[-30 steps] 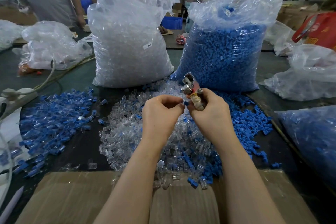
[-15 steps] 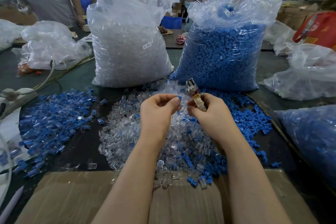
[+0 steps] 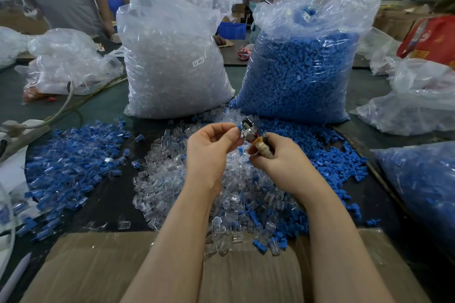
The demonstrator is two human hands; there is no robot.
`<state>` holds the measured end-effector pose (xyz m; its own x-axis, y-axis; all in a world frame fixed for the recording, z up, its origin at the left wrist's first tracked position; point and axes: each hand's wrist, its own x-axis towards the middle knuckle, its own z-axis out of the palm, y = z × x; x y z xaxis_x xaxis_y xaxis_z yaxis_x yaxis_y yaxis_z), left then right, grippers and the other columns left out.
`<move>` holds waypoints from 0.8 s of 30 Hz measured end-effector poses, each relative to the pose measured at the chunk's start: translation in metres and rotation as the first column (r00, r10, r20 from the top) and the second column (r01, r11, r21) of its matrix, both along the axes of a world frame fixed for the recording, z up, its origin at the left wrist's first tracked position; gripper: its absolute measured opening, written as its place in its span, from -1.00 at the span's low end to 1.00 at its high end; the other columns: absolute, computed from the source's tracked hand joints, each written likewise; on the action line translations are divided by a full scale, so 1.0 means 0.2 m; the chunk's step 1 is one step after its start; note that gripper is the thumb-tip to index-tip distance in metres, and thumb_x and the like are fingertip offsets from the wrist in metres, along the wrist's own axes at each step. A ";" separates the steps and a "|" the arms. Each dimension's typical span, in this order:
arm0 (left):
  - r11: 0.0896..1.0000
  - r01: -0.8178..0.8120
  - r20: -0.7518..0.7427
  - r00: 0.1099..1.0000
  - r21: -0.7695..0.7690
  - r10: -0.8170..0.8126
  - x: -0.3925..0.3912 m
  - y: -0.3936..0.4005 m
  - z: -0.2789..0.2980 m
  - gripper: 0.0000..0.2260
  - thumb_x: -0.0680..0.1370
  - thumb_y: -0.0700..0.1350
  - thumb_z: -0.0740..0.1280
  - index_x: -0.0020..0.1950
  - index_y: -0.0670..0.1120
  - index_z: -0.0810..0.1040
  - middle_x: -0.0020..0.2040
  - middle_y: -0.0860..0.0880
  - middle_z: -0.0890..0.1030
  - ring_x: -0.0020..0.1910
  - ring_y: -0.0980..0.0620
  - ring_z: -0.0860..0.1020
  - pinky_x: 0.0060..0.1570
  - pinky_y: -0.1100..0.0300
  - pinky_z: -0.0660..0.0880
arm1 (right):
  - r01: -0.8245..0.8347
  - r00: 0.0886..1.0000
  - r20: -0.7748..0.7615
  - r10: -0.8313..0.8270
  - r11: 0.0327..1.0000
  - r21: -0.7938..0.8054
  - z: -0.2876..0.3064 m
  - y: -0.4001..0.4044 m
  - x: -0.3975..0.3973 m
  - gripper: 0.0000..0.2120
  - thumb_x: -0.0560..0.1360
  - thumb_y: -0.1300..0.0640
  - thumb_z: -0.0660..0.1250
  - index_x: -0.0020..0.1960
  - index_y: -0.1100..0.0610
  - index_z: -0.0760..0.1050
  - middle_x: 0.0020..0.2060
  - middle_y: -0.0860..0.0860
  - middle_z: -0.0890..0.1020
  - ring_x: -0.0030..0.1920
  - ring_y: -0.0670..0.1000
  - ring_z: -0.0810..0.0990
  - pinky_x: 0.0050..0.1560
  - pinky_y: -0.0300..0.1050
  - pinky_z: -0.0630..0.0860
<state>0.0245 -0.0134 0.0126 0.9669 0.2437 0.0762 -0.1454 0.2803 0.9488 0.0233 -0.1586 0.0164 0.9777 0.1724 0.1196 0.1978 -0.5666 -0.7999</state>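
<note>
1. On the far left of the table [image 3: 108,194] lies a wide pile of blue and clear pieces [image 3: 73,155].
2. Behind that pile, farther away, sits a crumpled clear bag [image 3: 69,61].
3. Next comes a big bag of clear pieces [image 3: 172,64]. It stands upright at the far side of the table and has a small white label on it.
4. In front of that bag, in the middle of the table, is a pile of clear pieces [image 3: 172,179] with a few blue ones mixed in. Near me, the pile spills onto the edge of a cardboard box [image 3: 98,265].
5. My left hand [image 3: 211,150] is up in the air over this pile. Its fingers are curled in, and my thumb and first finger pinch a tiny blue piece [image 3: 238,127].
6. The blue piece is at the tips of my left fingers, just beside the shiny head of a metal tool [image 3: 248,129]. I cannot tell if the two touch.
7. My right hand [image 3: 278,157] is close beside my left hand. Its fingers are wrapped round the taped handle of the metal tool, and the shiny head points up and away from me.
8. Behind my right hand stands a big bag of blue pieces [image 3: 300,69], just beside the clear one.
9. Loose blue pieces [image 3: 332,155] lie spread on the table in front of it.
10. On the near right is another bag of blue pieces [image 3: 423,192].
</note>
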 end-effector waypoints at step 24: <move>1.000 0.022 -0.090 0.996 -0.001 -0.022 -0.01 0.02 0.02 -0.95 0.50 -0.30 0.41 -0.09 -0.17 0.63 -0.24 -0.05 0.69 -0.25 0.09 0.66 -0.22 0.33 0.57 | 0.024 0.997 0.076 -0.011 0.986 -0.167 -0.05 0.02 0.02 -0.98 0.48 0.17 0.25 -0.11 0.07 0.45 -0.31 0.01 0.54 -0.30 0.07 0.46 -0.36 -0.07 0.30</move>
<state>0.0218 -0.0085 0.0161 0.9749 0.2221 -0.0118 -0.0528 0.2828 0.9577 0.0278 -0.1550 0.0065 0.9703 0.1789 0.1626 0.2416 -0.6956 -0.6766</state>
